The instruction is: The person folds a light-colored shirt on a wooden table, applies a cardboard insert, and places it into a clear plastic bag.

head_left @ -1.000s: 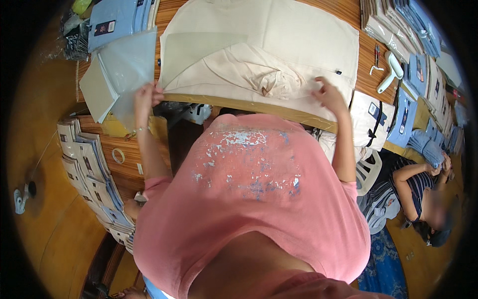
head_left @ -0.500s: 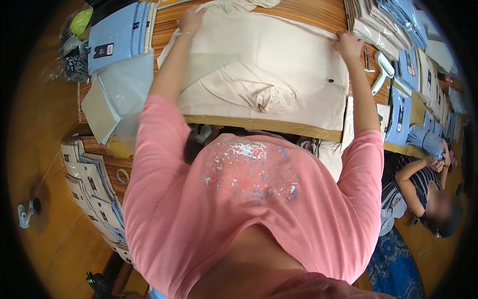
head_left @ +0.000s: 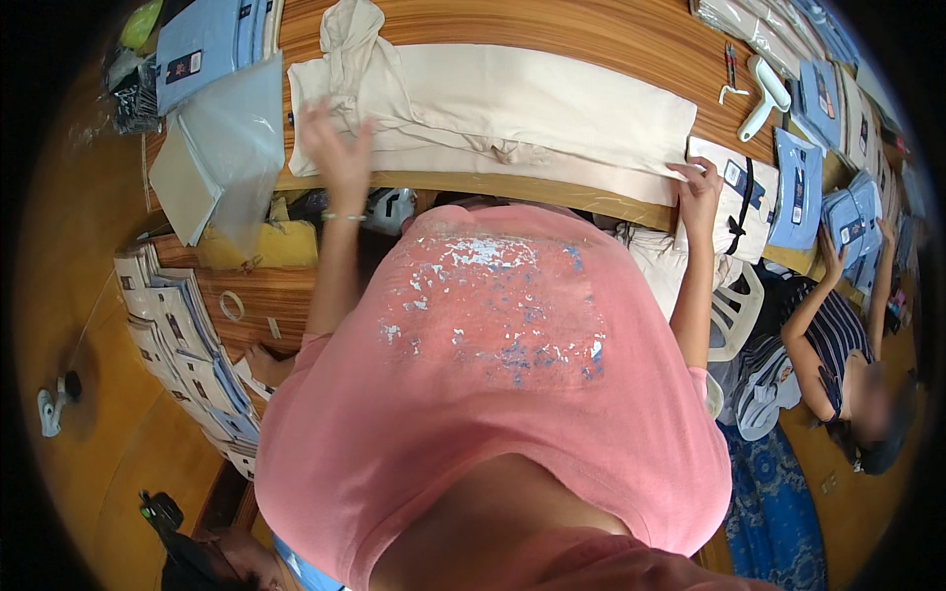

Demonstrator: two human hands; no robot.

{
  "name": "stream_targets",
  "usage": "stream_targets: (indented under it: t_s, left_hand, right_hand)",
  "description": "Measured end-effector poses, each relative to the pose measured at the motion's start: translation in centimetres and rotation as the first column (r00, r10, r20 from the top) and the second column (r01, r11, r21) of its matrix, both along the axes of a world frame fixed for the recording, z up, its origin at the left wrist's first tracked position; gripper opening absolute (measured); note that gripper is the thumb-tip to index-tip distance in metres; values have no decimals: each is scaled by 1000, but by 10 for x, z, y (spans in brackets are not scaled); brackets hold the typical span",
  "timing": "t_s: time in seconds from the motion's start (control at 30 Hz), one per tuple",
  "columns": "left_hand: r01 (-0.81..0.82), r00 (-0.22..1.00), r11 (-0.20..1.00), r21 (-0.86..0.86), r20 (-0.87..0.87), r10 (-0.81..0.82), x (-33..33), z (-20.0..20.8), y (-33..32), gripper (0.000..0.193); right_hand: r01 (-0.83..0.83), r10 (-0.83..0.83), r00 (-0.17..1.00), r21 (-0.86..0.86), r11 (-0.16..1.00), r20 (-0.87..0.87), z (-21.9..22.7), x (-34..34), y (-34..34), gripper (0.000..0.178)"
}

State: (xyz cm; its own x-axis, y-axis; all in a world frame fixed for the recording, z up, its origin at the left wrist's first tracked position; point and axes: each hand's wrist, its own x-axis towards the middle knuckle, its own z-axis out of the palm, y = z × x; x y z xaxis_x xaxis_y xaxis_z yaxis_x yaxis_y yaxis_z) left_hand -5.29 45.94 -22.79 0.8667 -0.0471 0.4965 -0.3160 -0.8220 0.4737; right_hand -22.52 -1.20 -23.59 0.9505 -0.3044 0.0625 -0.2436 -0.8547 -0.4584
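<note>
A cream shirt (head_left: 552,98) lies folded into a long strip across the table, close to its front edge. At its left end a sleeve-like part (head_left: 355,49) sticks up past the far edge, loosely creased. Over that left end is my left hand (head_left: 337,148), fingers spread and slightly blurred, with nothing in them; whether it touches the cloth I cannot tell. At the shirt's right end my right hand (head_left: 698,185) has its fingertips bent onto the near corner, pinching the cloth.
Right of the shirt are a white lint roller (head_left: 764,98), small red-handled snippers (head_left: 730,74) and packed blue shirts (head_left: 796,187). Clear plastic bags (head_left: 236,148) and blue shirts (head_left: 202,59) lie left. Another person (head_left: 828,345) handles packages at the far right; another's hand (head_left: 266,364) is lower left.
The shirt's far edge has been folded down toward me, making a narrower strip. Both hands have come nearer; my left hand has opened off the cloth.
</note>
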Motion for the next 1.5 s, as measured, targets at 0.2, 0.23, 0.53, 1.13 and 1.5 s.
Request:
stream_targets:
  t_s: [0.2, 0.23, 0.53, 1.13, 1.5]
  left_hand:
    - [547, 812, 786, 288, -410, -415, -12, -9, -52, 40]
    - [545, 800, 787, 289, -461, -384, -10, -8, -50, 37]
    - [544, 815, 774, 323, -424, -396, -21, -19, -52, 30]
    - [600, 800, 657, 456, -323, -507, -30, -24, -36, 32]
    - [301, 825, 711, -635, -201, -529, 92, 26, 44, 33]
  right_hand:
    - [-90, 87, 991, 28, 996, 100, 19, 21, -12, 46]
    - [-117, 122, 990, -81, 990, 63, 19, 18, -12, 43]
    - [63, -62, 998, -181, 981, 11, -22, 41, -31, 24]
    - [-615, 794, 576, -536, 578, 195, -5, 298, 263, 37]
    - [-838, 954, 287, 458, 297, -93, 119, 226, 302, 24]
